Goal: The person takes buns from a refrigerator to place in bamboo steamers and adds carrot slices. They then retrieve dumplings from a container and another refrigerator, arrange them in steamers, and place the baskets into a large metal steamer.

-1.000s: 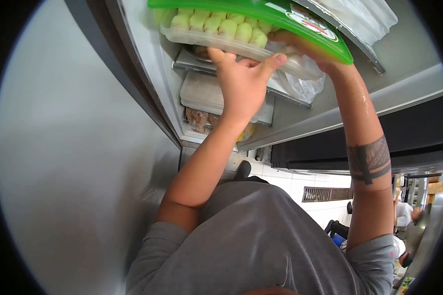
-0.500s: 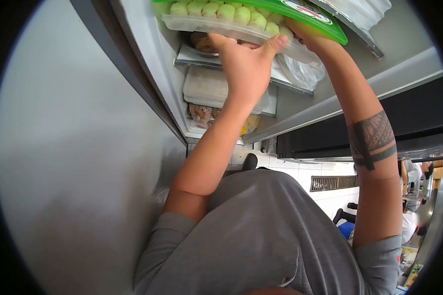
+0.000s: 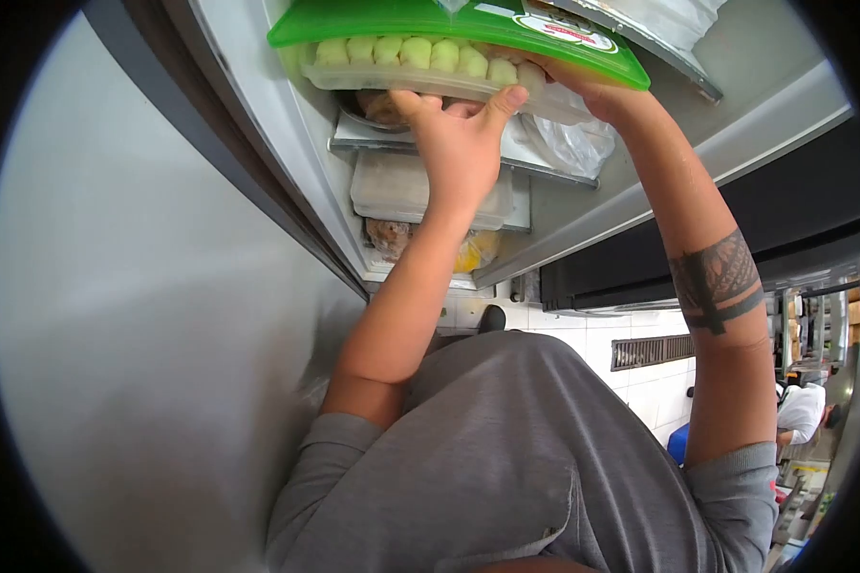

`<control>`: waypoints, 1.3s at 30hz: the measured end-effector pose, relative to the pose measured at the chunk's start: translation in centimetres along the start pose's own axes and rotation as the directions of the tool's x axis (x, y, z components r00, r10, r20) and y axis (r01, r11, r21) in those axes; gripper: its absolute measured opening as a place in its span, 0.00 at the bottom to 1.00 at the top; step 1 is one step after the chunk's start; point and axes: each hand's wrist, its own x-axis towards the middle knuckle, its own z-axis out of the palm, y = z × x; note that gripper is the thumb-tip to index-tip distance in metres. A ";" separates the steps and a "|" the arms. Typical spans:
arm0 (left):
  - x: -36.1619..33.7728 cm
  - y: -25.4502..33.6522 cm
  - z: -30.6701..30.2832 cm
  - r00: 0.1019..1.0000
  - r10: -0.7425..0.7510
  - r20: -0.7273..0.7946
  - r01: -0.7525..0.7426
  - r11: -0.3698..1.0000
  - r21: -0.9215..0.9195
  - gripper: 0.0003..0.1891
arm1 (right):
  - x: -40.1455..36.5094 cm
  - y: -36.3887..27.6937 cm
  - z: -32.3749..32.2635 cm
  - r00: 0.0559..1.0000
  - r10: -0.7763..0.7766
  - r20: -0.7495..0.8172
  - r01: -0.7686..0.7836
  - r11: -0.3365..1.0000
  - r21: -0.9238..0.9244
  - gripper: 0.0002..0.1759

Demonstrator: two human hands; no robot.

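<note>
A translucent plastic container (image 3: pixel 406 80) holds rows of pale green round pieces (image 3: pixel 443 56) that look like dough balls. Its green lid (image 3: pixel 354 21) sits tilted over it, leaving the front side uncovered. My left hand (image 3: pixel 457 143) grips the container's front edge, thumb against the front wall and the other fingers underneath. At the right end, my right hand (image 3: pixel 591 88) reaches in beneath the lid, beside the pale green pieces. Most of its fingers are hidden there, so its grip does not show.
Around the container is an upright fridge with wire-edged shelves (image 3: pixel 382 145). Below are a metal bowl (image 3: pixel 354 107), a clear plastic bag (image 3: pixel 569 143), another lidded container (image 3: pixel 377 186) and bagged food (image 3: pixel 389 237). A grey door (image 3: pixel 143 286) stands at left. A person (image 3: pixel 801 413) is far right.
The green lid has come lower and further into view, covering more of the pale green pieces. Both hands stay at the container, shifted slightly left in view.
</note>
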 end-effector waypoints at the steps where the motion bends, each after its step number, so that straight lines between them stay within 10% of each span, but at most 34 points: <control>1: 0.0 -0.2 -0.1 1.000 0.000 0.002 0.000 1.000 0.004 0.49 | 0.3 1.4 -0.1 0.994 0.108 -0.019 -0.109 0.992 -0.068 0.18; 9: -0.8 -1.6 -1.4 0.997 0.069 0.030 -0.068 0.997 -0.040 0.48 | -4.3 -3.2 0.3 0.999 0.020 0.049 -0.019 1.000 -0.016 0.21; 14: -1.1 -0.6 -0.8 0.999 0.038 0.012 -0.038 0.999 -0.009 0.49 | -3.3 -0.7 0.6 0.952 -0.294 0.082 0.280 0.735 -0.618 0.23; 20: -1.1 -0.6 -0.4 1.000 -0.002 0.008 0.002 0.999 -0.042 0.56 | -2.3 2.4 -1.0 1.000 0.014 0.006 -0.013 0.980 -0.199 0.17; 23: -0.9 -0.7 0.0 1.000 -0.022 0.000 0.022 0.999 -0.025 0.55 | -2.4 -0.1 -0.5 0.960 -0.239 0.142 0.278 0.844 -0.459 0.25; 25: -1.0 -0.6 0.2 1.000 -0.031 -0.001 0.031 0.999 -0.013 0.55 | -1.4 1.2 -0.9 0.787 -0.511 0.346 0.595 0.480 -0.645 0.27; 28: -1.3 -0.8 0.6 1.000 -0.026 -0.015 0.025 1.000 -0.009 0.55 | -1.9 -0.7 -1.4 0.711 -0.584 0.391 0.656 0.352 -0.668 0.28; 39: -1.5 -0.6 1.4 0.996 0.009 -0.087 -0.013 0.999 -0.050 0.52 | -0.9 -0.6 0.3 0.759 -0.488 0.430 0.632 0.397 -0.666 0.28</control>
